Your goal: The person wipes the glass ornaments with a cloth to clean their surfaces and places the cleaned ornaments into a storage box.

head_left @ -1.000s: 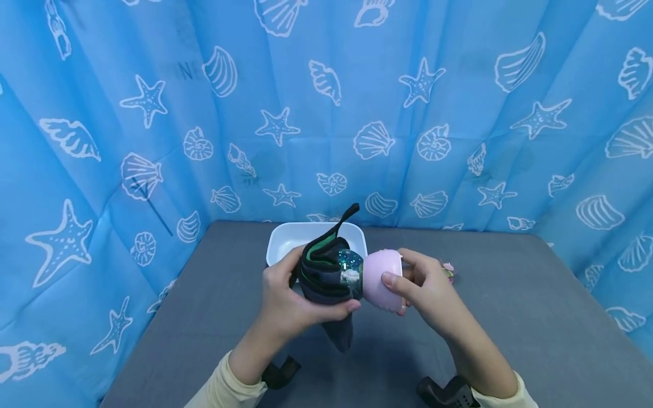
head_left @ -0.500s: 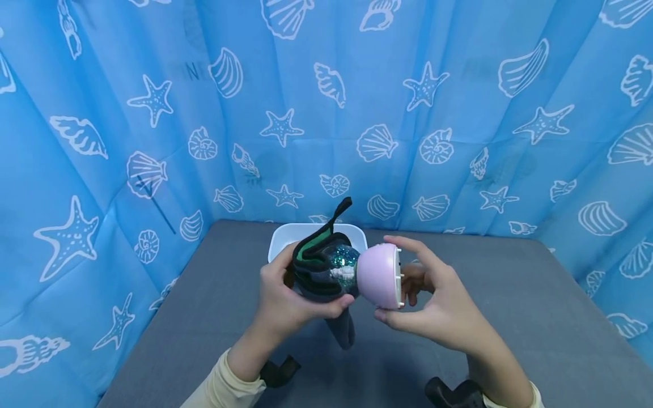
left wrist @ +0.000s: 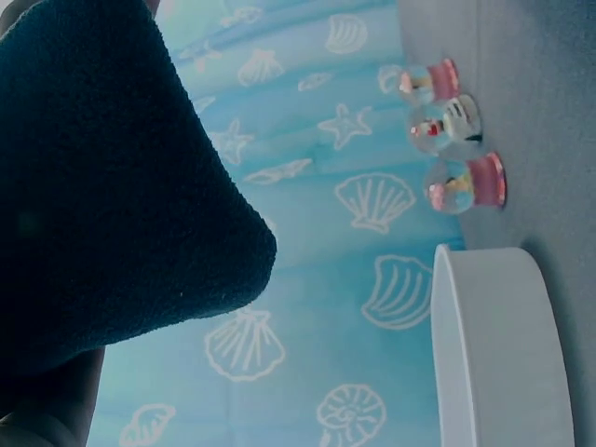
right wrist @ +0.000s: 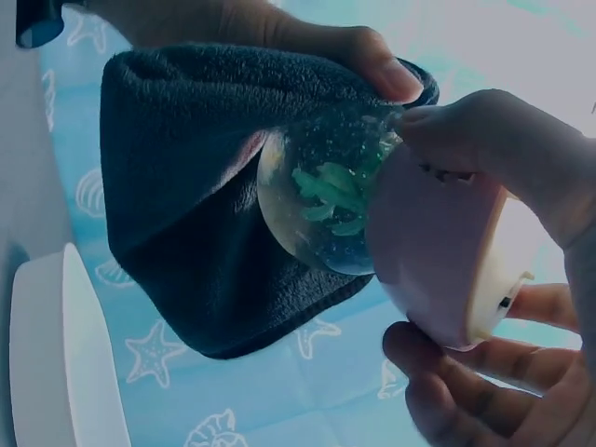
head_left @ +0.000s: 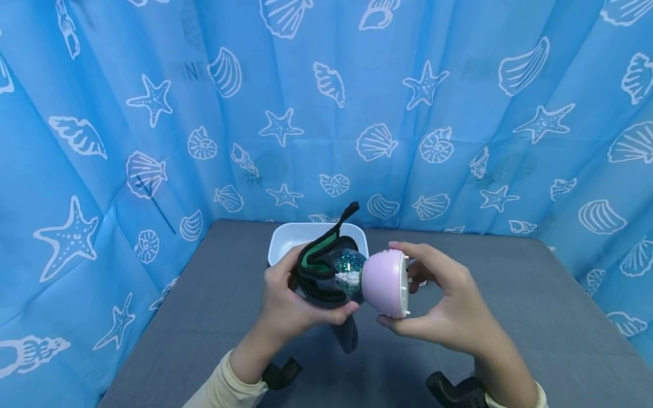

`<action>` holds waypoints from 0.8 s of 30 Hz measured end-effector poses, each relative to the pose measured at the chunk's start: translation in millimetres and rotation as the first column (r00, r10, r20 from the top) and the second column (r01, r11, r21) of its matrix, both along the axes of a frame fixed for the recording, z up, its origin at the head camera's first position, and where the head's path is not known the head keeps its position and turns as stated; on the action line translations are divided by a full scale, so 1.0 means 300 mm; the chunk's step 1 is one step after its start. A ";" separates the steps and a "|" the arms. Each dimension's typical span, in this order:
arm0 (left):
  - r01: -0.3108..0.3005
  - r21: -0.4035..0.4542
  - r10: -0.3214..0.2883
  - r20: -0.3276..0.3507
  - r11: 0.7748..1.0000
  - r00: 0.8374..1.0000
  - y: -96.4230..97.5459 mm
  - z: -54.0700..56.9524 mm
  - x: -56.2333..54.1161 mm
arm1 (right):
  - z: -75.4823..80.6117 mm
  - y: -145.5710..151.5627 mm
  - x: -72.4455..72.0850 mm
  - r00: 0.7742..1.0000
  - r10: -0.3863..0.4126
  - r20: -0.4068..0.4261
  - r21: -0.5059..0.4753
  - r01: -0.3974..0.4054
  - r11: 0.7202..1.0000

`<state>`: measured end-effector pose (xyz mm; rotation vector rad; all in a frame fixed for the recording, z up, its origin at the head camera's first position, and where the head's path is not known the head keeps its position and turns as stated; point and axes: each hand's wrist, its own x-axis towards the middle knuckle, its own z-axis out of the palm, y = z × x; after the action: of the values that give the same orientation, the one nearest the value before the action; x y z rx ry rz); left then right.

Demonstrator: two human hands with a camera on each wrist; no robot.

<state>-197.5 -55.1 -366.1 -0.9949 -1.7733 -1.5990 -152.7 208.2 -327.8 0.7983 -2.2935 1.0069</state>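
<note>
A snow globe (head_left: 385, 283) lies sideways in the air, its pink base to the right and its glittery clear ball to the left. My left hand (head_left: 288, 306) grips a dark cloth (head_left: 318, 289) with a green inner face, wrapped partly round the ball. Thumb and fingers of my right hand (head_left: 456, 303) hold the base near its rim, and its pale underside faces that palm. In the right wrist view, green leaf-like shapes show inside the ball (right wrist: 326, 196), and the cloth (right wrist: 205, 186) hangs behind it. The cloth (left wrist: 130, 186) covers much of the left wrist view.
Behind the hands a white basin (head_left: 283, 241) stands on the grey table (head_left: 535, 317). Farther back, the left wrist view has small snow globes, one with a pink base (left wrist: 486, 180) and one with a white base (left wrist: 463, 118). A blue shell-patterned curtain (head_left: 326, 158) encloses the table.
My right hand has shifted its hold from across the base to the rim, and the base's underside has come into view. The left hand has kept its hold on the cloth round the ball.
</note>
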 end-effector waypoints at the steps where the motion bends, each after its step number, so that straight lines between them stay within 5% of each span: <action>1: -0.001 -0.002 0.001 -0.008 1.000 1.000 0.001 0.000 0.000 | 0.002 0.000 0.002 1.000 0.016 0.003 -0.010 -0.016 1.000; 6: -0.012 -0.012 0.011 -0.037 1.000 0.999 0.004 -0.001 0.000 | 0.007 -0.002 0.008 0.998 0.066 -0.014 -0.036 -0.066 0.997; 24: -0.006 -0.019 0.007 0.038 1.000 0.999 0.001 0.006 0.016 | -0.018 -0.003 -0.020 0.983 0.107 -0.148 -0.084 -0.121 0.989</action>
<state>-192.6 -54.8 -364.2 -0.9727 -1.8184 -1.6100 -158.7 207.3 -333.2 0.9407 -2.0849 1.0621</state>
